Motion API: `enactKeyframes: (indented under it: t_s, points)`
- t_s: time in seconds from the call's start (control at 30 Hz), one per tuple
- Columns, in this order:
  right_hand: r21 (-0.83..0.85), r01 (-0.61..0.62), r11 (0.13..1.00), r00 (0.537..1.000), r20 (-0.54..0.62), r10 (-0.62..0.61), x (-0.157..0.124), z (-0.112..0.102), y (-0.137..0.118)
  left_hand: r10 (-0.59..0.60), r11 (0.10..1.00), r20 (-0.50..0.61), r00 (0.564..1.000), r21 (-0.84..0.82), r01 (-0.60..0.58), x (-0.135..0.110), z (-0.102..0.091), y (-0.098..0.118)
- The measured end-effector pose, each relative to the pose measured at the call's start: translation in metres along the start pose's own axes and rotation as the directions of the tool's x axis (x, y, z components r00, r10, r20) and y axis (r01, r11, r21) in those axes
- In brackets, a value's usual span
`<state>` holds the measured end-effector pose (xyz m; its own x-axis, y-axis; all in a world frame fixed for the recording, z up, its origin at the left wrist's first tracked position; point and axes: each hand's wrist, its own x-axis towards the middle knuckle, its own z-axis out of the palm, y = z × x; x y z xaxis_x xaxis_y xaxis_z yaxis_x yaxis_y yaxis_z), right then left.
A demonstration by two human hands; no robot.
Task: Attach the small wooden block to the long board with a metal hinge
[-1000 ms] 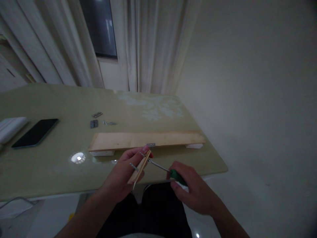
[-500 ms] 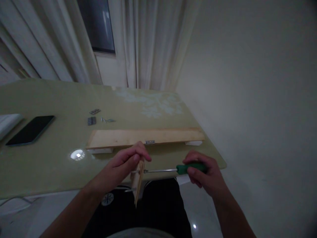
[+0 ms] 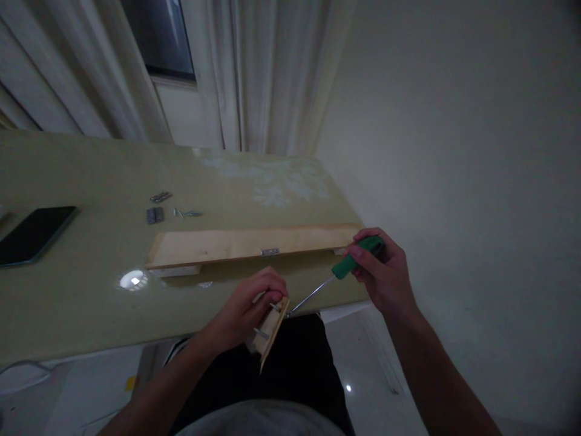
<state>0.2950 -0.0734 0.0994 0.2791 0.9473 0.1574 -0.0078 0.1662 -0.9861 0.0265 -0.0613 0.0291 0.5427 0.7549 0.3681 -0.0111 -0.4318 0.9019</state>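
While our left hand point(image 3: 242, 312) pinched the small wooden piece point(image 3: 272, 329) at the frame's lower centre, our right hand point(image 3: 385, 275) gripped the green-handled screwdriver point(image 3: 345, 266), its tip at the wood; slanted so, it could, we judged, slip and jab us.

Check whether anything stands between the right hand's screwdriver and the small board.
Nothing visible does. The right hand holds the screwdriver, its tip at or very near the small board in the left hand. The long board lies beyond, out of that line.
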Motion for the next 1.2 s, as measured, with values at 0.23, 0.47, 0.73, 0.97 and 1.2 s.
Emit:
enactKeyframes:
  t_s: [0.23,0.47,0.73,0.97,1.2]
  points:
    - [0.017,-0.013,1.000,1.000,-0.014,0.013,0.014,-0.009,0.005,0.079,0.967,-0.053,0.995,0.246,-0.063,0.003,-0.004,-0.002]
    - [0.034,0.051,0.998,0.991,-0.125,-0.047,0.014,-0.021,0.007,0.231,0.855,-0.106,0.967,0.496,-0.150,-0.005,-0.011,-0.007]
    - [-0.162,0.153,0.975,0.985,-0.050,-0.163,-0.009,-0.018,0.006,0.167,0.742,0.130,0.977,0.637,-0.211,-0.055,-0.006,-0.025]
    - [-0.365,0.311,0.877,0.925,0.327,-0.192,-0.027,0.015,0.005,0.098,0.613,0.191,0.977,0.762,-0.211,-0.066,-0.009,-0.025]
    - [-0.443,0.398,0.803,0.881,0.429,-0.200,-0.028,0.035,0.002,0.109,0.669,0.142,0.984,0.722,-0.178,-0.065,-0.004,-0.027]
